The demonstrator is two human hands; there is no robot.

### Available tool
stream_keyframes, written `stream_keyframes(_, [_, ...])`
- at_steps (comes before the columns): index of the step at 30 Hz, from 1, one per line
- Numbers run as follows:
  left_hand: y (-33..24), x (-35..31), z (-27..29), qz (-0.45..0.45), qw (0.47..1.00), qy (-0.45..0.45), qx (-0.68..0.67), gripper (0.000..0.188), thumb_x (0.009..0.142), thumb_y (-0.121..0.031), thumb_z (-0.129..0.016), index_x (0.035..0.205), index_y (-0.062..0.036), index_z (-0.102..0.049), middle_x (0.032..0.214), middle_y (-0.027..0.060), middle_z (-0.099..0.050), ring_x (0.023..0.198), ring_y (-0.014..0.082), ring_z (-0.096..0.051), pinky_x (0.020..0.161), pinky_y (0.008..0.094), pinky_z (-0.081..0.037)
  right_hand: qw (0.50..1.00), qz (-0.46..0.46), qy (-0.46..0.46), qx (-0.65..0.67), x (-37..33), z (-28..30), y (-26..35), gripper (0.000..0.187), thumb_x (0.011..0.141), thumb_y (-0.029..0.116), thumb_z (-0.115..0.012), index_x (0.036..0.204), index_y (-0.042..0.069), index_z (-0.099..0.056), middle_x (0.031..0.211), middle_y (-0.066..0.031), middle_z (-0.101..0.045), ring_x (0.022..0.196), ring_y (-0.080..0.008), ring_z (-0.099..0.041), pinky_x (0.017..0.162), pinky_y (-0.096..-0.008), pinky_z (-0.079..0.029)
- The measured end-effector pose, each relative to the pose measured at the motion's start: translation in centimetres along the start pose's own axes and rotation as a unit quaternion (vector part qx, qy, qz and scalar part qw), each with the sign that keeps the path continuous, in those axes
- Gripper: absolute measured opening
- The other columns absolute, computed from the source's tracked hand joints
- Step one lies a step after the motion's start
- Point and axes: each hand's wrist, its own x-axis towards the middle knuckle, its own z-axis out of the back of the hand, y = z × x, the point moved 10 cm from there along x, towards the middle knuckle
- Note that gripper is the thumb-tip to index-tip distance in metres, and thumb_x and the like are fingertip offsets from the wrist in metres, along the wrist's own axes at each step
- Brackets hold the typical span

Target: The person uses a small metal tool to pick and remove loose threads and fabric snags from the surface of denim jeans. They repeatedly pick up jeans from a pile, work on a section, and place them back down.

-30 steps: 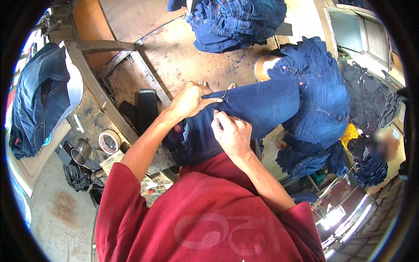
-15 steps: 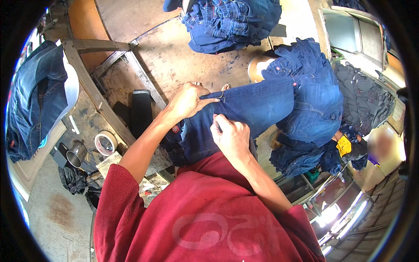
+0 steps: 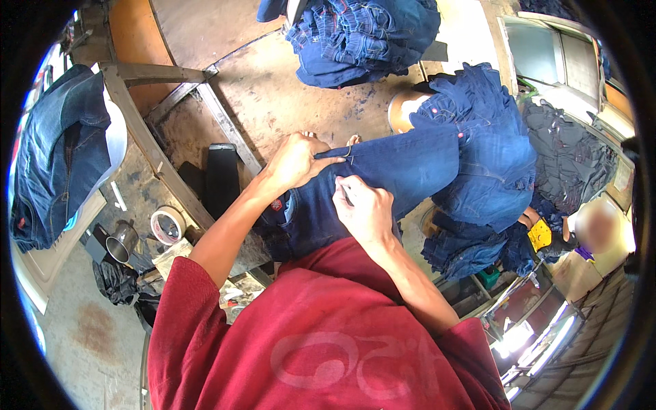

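Dark blue denim jeans (image 3: 410, 167) stretch across in front of my body, with a small red patch near the waist end. My left hand (image 3: 295, 160) is closed on the upper edge of the denim, its thumb pressing along the fold. A short loose thread (image 3: 350, 152) curls up just beyond that thumb. Below it, my right hand (image 3: 367, 208) is curled into a pinch against the cloth. What its fingertips hold, if anything, is hidden.
Piled jeans (image 3: 362, 41) lie at the far side, and more denim (image 3: 495, 150) heaps at right. On the left are draped jeans (image 3: 58, 164), a tape roll (image 3: 167, 225), a metal cup (image 3: 121, 244) and a wooden frame (image 3: 147, 140). Another person (image 3: 564, 232) is at far right.
My right hand has shifted very slightly, still pinched at the denim. My left hand keeps its hold. At far right, the other person's arm has moved a little.
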Motion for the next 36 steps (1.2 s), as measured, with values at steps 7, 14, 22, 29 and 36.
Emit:
stream_keyframes(7, [0.1,-0.1,0.1,0.008,1.0,-0.007,-0.006,0.03,0.088,-0.027,-0.091,0.093,0.0014,-0.081,0.074,0.0246,-0.068,0.063,0.0424,-0.063,0.061,0.0461,-0.053,0.996,-0.011,0.041,-0.083,-0.3,-1.0,0.0,0.007,0.092,0.009,-0.078,0.093,0.007,-0.071,0.066,-0.0149,-0.071,0.059,-0.031,-0.074,0.053,-0.042,-0.058])
stream_keyframes(14, [0.0,0.0,0.0,0.014,1.0,-0.003,-0.009,0.031,0.088,-0.027,-0.09,0.09,0.0023,-0.08,0.076,0.0253,-0.068,0.067,0.0444,-0.065,0.063,0.0458,-0.053,1.0,0.009,-0.028,-0.001,0.1,0.5,0.3,0.008,0.094,0.013,-0.075,0.095,0.008,-0.069,0.065,-0.0134,-0.07,0.057,-0.0318,-0.072,0.052,-0.0432,-0.058])
stream_keyframes(22, [-0.1,-0.1,0.2,-0.001,1.0,-0.019,0.004,0.033,0.086,-0.025,-0.091,0.091,0.0042,-0.078,0.077,0.0269,-0.067,0.066,0.045,-0.065,0.063,0.0449,-0.054,0.999,-0.026,0.03,-0.008,-0.2,-0.3,-0.6,0.007,0.094,0.012,-0.075,0.096,0.008,-0.069,0.066,-0.0137,-0.071,0.057,-0.0312,-0.073,0.051,-0.0429,-0.057])
stream_keyframes(29, [0.6,-0.2,0.0,0.029,0.999,-0.014,-0.002,0.031,0.087,-0.025,-0.091,0.091,0.0036,-0.079,0.076,0.0258,-0.068,0.065,0.044,-0.065,0.062,0.0445,-0.053,0.997,0.007,0.036,-0.065,-0.2,-0.8,0.0,0.006,0.095,0.012,-0.075,0.098,0.009,-0.07,0.066,-0.0135,-0.071,0.057,-0.0308,-0.073,0.052,-0.0419,-0.058])
stream_keyframes(36, [0.1,-0.1,0.1,-0.003,1.0,-0.029,0.004,0.032,0.087,-0.027,-0.091,0.092,0.002,-0.08,0.077,0.0246,-0.069,0.066,0.0431,-0.066,0.062,0.0452,-0.052,1.0,0.006,-0.012,-0.025,-0.2,-0.1,-0.3,0.008,0.093,0.013,-0.075,0.099,0.01,-0.071,0.066,-0.0129,-0.071,0.057,-0.0313,-0.073,0.053,-0.0431,-0.059])
